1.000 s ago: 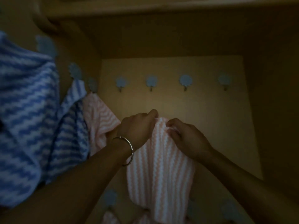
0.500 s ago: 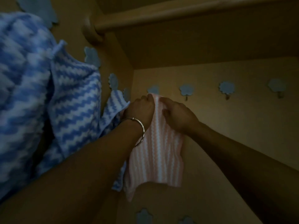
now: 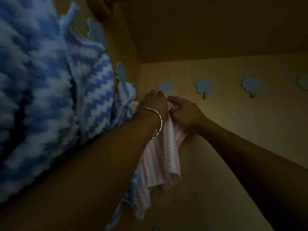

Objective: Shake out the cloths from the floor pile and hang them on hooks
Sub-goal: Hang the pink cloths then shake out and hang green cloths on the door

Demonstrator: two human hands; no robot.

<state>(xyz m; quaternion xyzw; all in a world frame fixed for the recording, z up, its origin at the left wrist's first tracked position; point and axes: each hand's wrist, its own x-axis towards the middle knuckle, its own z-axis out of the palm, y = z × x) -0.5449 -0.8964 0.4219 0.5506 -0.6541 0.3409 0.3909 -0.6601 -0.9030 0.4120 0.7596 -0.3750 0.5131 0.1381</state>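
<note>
While our left hand (image 3: pixel 155 104) and right hand (image 3: pixel 187 114) are gripping the pink cloth (image 3: pixel 160 157), we are hanging it; next, likely catching its edge on the hook (image 3: pixel 165 85).

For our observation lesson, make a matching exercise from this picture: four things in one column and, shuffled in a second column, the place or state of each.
Column A
1. pink striped cloth
2. blue zigzag cloth
3. metal bangle
4. cloud hook right of the hands

Column B
a. on the left wrist
b. bare, nothing hung on it
c. hanging along the left side wall
d. gripped by left hand and right hand

Pairs: 1-d, 2-c, 3-a, 4-b
</note>
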